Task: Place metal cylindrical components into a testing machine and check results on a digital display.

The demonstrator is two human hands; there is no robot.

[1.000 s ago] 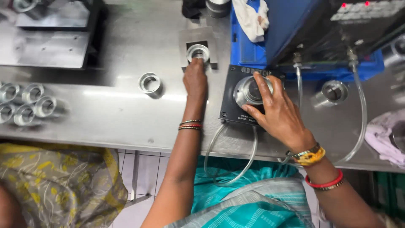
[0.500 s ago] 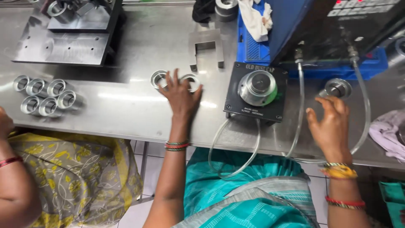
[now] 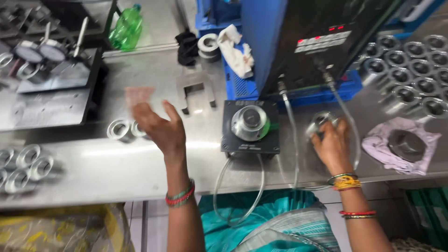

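My left hand (image 3: pixel 158 128) hovers open above the steel bench, fingers spread and blurred, just right of two loose metal rings (image 3: pixel 122 129). My right hand (image 3: pixel 330 142) rests over a metal ring (image 3: pixel 321 119) on the bench at the right, fingers curled around it. Between my hands stands a black square fixture (image 3: pixel 250 127) with a round silver gauge head in its middle. Clear hoses (image 3: pixel 293 140) run from the fixture up to a blue and black machine (image 3: pixel 308 42).
Several metal rings (image 3: pixel 23 167) lie at the left edge and several more (image 3: pixel 413 63) at the back right. A pink cloth with a dark disc (image 3: pixel 405 144) lies at the right. A steel bracket (image 3: pixel 196 95), a dial-gauge stand (image 3: pixel 46 74), a green bottle (image 3: pixel 126 28).
My left hand lifted off the rings and drew back to the right. My right hand moved forward from the bench edge onto the ring at the right. The camera tilted up.
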